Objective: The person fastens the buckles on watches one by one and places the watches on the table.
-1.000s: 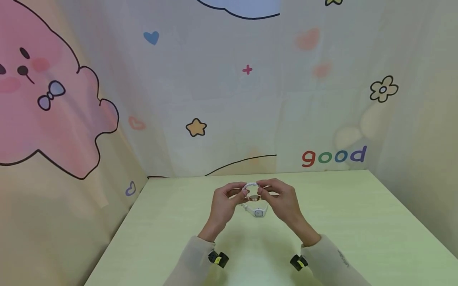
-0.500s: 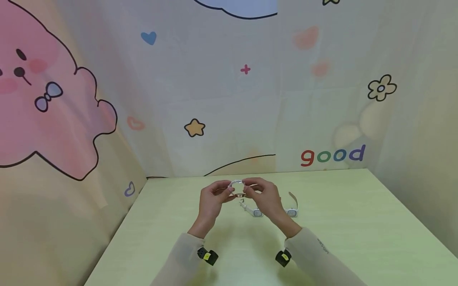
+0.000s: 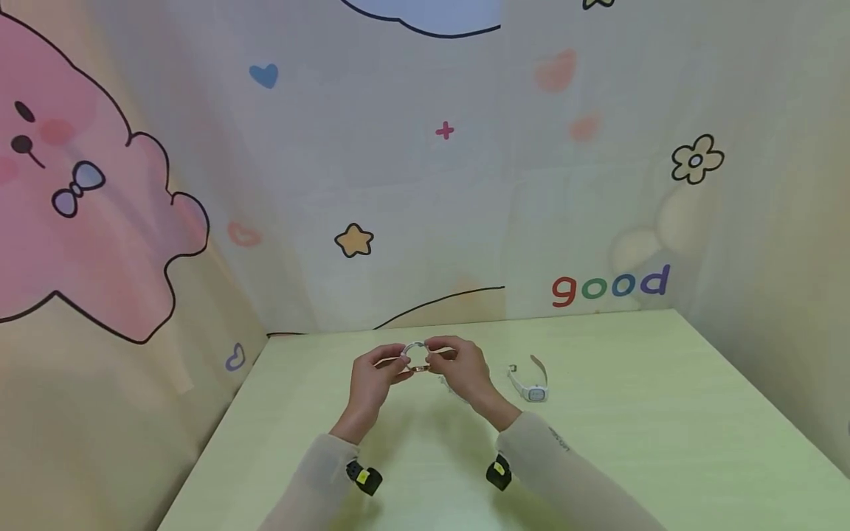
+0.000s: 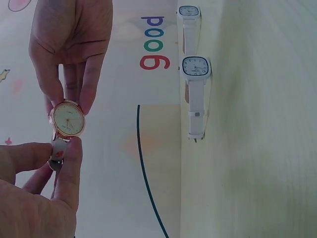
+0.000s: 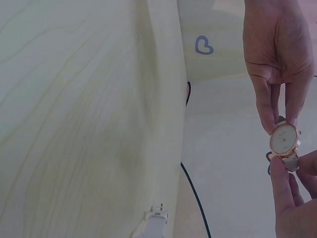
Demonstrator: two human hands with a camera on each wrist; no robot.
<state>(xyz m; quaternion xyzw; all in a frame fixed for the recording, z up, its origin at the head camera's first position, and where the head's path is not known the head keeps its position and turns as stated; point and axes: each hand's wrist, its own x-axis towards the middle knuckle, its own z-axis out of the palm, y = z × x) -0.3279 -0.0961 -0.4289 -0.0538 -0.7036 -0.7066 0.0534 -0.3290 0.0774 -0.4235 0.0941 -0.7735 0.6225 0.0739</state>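
Note:
Between my two hands, above the far part of the table, is a round-faced wristwatch point(image 4: 68, 119) with a rose-gold case and a white strap, its strap forming a loop. My left hand point(image 3: 370, 385) pinches the strap on the left side between thumb and fingers. From the right side, my right hand point(image 3: 465, 372) pinches the same watch near its case. On the table, a white wristwatch with a rounded rectangular face point(image 3: 536, 394) lies to the right of my right hand. A similar white watch point(image 4: 196, 67) is mostly hidden behind my right hand in the head view.
The pale green table point(image 3: 617, 442) stretches out on both sides of my arms. A printed curtain point(image 3: 425, 184) hangs along its back edge. Black wrist cameras point(image 3: 364, 478) are strapped over my sleeves.
Both hands have moved left with the rose-gold watch between them. The right-hand white watch has come out from behind my right arm, while the other has become mostly covered.

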